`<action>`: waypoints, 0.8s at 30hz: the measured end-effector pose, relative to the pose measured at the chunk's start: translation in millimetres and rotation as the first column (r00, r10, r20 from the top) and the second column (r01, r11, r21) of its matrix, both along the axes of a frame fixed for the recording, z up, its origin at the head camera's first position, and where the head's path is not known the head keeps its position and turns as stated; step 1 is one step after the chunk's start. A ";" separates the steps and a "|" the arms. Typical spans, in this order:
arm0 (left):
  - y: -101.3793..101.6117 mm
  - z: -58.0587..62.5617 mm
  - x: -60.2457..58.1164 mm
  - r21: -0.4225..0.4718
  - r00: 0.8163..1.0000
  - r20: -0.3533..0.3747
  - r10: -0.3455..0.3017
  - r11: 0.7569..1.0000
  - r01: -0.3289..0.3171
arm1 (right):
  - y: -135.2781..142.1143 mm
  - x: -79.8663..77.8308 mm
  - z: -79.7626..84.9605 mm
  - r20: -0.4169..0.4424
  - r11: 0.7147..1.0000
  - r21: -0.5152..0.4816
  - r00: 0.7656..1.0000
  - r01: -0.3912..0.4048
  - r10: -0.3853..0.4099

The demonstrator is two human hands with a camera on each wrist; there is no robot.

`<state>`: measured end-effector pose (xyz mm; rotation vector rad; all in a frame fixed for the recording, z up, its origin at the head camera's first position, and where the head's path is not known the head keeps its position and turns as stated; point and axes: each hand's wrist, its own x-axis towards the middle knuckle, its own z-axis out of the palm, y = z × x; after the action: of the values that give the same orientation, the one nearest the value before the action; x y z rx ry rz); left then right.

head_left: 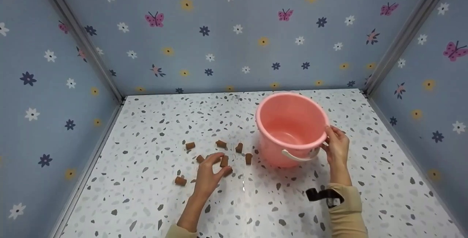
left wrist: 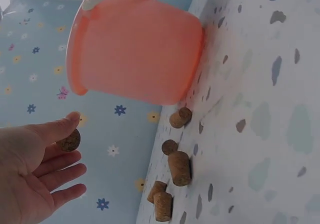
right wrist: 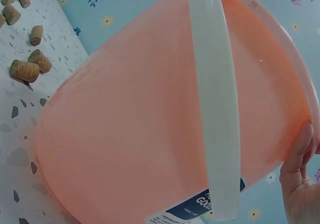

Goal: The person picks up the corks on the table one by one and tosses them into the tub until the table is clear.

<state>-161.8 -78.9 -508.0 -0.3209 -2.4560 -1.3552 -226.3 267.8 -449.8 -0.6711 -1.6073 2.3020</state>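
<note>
My left hand (head_left: 207, 178) pinches a cork (left wrist: 70, 141) between thumb and fingers, raised off the table in the left wrist view. Several brown corks lie scattered around that hand, among them one cork (head_left: 180, 181) to its left and another (head_left: 248, 158) beside the bucket. A pink bucket (head_left: 263, 141) stands upright to the right, and its inside shows only pink plastic. My right hand (head_left: 337, 146) grips the bucket's right rim, with the thumb on the outer wall in the right wrist view. The white handle (right wrist: 215, 104) hangs down the bucket's near side.
The speckled white table (head_left: 146, 121) is bounded by blue flowered panels (head_left: 234, 29) at the back and both sides. Grey metal strips (head_left: 82, 44) run along the panel corners. A black strap (head_left: 325, 195) circles the right wrist over a beige sleeve.
</note>
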 end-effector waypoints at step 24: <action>39.4 55.5 -33.1 -0.020 0.989 -0.072 -0.128 0.992 0.127 | -1.8 0.4 1.7 0.026 0.999 0.047 1.000 0.002 -0.003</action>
<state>-194.9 -39.5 -452.5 -0.5297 -2.4222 -1.3502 -225.9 266.0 -448.0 -0.6943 -1.6664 2.2550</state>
